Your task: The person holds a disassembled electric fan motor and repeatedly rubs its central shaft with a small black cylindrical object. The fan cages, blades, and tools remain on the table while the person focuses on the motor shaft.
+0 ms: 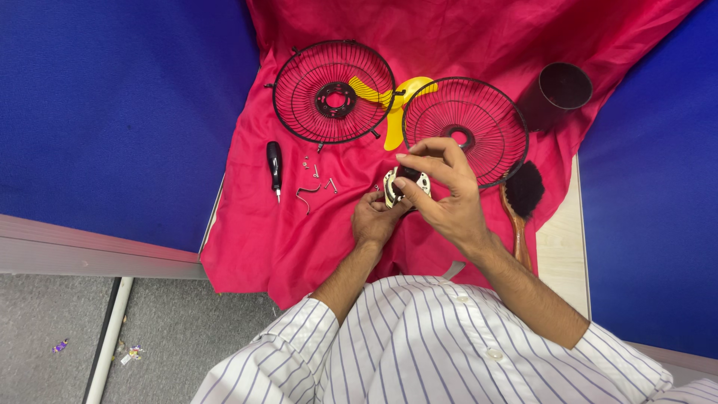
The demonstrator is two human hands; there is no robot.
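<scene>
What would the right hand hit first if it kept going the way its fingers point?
The right hand points left, fingertips already on the small white-and-black motor part that the left hand holds. Beyond it probably lie the bent wire clips; depth is unclear.

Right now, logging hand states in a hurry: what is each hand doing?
Left hand: closed on the motor part from below.
Right hand: fingers pinched on the same motor part from above.

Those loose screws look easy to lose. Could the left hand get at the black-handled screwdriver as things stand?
Probably not at once: the left hand holds the small white motor part. Otherwise only bare red cloth lies toward the screwdriver.
</scene>
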